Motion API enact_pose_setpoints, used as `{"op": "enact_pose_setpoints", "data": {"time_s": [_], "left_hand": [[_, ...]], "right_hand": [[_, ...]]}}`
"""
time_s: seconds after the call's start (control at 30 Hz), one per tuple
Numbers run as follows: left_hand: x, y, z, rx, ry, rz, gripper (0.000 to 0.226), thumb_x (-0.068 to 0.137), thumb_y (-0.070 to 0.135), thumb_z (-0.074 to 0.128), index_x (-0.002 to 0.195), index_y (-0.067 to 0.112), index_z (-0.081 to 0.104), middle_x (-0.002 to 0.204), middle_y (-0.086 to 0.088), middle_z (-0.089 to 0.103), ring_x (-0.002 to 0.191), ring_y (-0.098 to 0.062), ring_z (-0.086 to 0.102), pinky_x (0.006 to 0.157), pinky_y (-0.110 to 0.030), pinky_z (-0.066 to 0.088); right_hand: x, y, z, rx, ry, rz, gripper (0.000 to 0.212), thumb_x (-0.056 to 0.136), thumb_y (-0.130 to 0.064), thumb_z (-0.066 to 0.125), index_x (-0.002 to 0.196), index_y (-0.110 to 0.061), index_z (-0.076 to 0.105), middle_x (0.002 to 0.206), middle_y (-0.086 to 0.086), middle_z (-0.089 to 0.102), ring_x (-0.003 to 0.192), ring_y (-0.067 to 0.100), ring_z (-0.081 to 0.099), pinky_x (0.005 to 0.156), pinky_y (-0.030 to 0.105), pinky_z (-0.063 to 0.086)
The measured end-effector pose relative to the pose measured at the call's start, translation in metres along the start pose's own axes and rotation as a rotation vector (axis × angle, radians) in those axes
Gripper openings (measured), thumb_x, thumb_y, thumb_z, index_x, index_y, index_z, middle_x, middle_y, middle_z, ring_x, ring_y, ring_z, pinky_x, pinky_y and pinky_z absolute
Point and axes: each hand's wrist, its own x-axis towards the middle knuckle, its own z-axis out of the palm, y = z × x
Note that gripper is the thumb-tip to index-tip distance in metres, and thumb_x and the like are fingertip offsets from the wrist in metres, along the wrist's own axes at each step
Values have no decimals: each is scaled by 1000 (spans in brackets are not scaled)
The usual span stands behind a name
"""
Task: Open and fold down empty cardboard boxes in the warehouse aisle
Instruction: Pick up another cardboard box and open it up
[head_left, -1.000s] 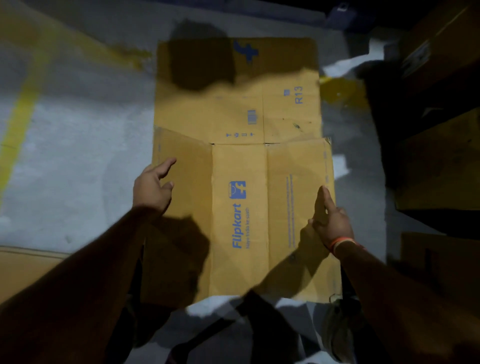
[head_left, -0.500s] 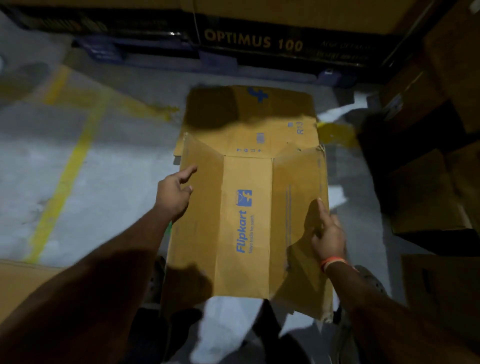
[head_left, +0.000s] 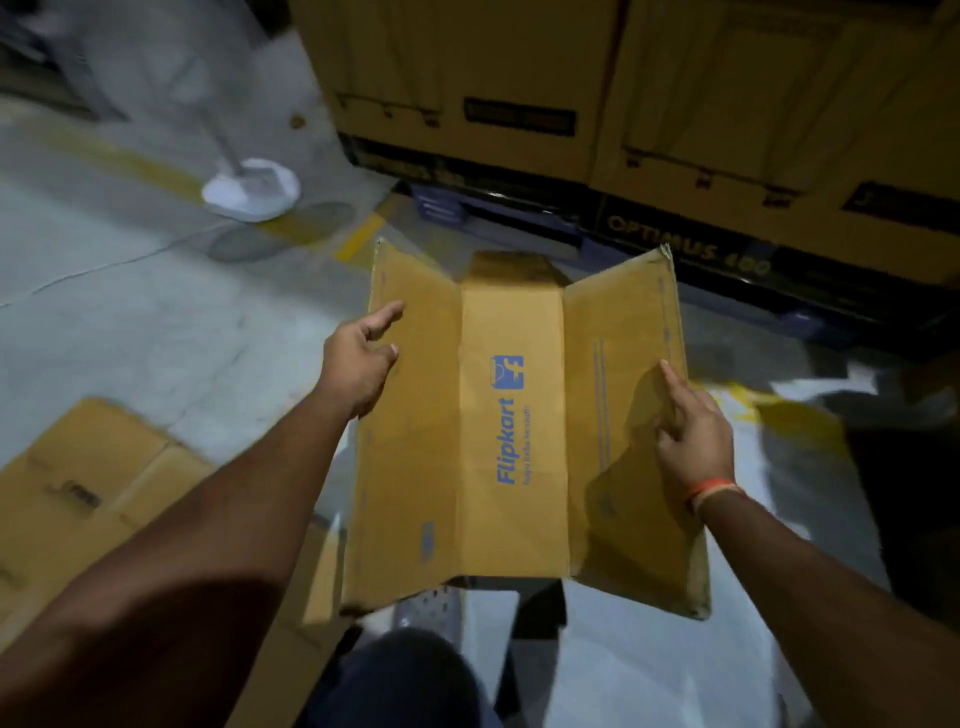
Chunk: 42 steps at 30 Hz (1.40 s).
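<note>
Grey concrete floor (head_left: 130, 322) (yellow-lined) fronts stacked brown cartons (head_left: 649, 88).

single view only: a wide-angle camera worn on the person's head, looking forward and steeply down, close above the flattened brown cardboard box with blue print (head_left: 511, 431) at arm's reach. grey concrete floor (head_left: 156, 322) below, stacked brown cartons (head_left: 519, 78) along the top edge.

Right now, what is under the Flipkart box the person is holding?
Below the Flipkart box, near its lower edge, a dark-clothed knee and grey floor show. Both the left hand and right hand grip its side panels. The floor directly beneath is covered.
</note>
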Motion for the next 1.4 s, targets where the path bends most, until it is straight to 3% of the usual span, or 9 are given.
{"op": "enact_pose_setpoints", "data": {"time_s": [0.37,0.47,0.6,0.8,0.93,1.03,1.13,1.27,1.4], "left_hand": [[-126,-67,-274,-94,573,-148,61,93,-10,59,143,26,59,144,12,56,135,-4,46,89,-1,41],[-179,-86,-330,-116,718,-176,61,92,-10,59,142,26,60,145,12,57,137,-5,47,101,-11,43],[-253,-116,-370,-90,851,-255,60,92,-8,61,141,26,60,144,11,58,134,-3,48,93,-3,39],[-343,-197,-369,-53,960,-483,62,88,-4,65,142,28,60,144,6,58,132,-8,53,110,-24,41],[-375,-263,-337,150,828,-937,62,84,7,66,142,27,58,151,-17,45,130,-41,50,106,-40,45],[-378,-280,-316,260,836,-1181,50,96,33,64,143,23,50,159,-23,24,137,-46,35,115,-51,31],[-367,-284,-302,238,606,-1074,38,97,24,58,133,36,59,163,-15,14,141,-41,28,115,-51,31],[-340,-281,-285,334,316,-881,71,65,27,51,135,23,64,154,-17,46,149,-42,27,119,-41,33],[-295,-223,-263,319,183,-749,50,90,18,64,140,16,61,152,-21,45,142,-35,43,108,-29,37]], "right_hand": [[-20,-277,105,64,-196,-505,78,84,12,59,152,-22,41,113,20,60,103,39,57,89,36,43],[-50,-332,135,115,-269,-609,79,83,11,61,152,-22,42,119,21,60,108,39,57,92,35,43],[-96,-373,176,121,-373,-666,85,82,11,61,154,-29,39,128,15,59,111,35,58,97,35,46],[-156,-381,238,-112,-584,-692,86,86,11,49,157,-32,30,110,7,44,86,23,48,85,31,47],[-191,-374,271,-665,-856,-635,76,93,-11,52,157,-38,22,149,19,20,135,45,31,112,49,38],[-203,-373,279,-825,-982,-630,76,98,-23,56,160,-36,13,158,23,8,142,50,20,115,49,30],[-195,-369,279,-780,-974,-628,77,96,-24,60,160,-34,17,160,21,10,143,49,19,114,49,31],[-182,-356,277,-685,-972,-620,79,93,-33,66,159,-33,21,162,19,14,145,45,23,116,46,33],[-167,-335,252,-537,-941,-556,79,92,-34,68,158,-32,25,163,16,17,148,41,23,118,42,31]]}}
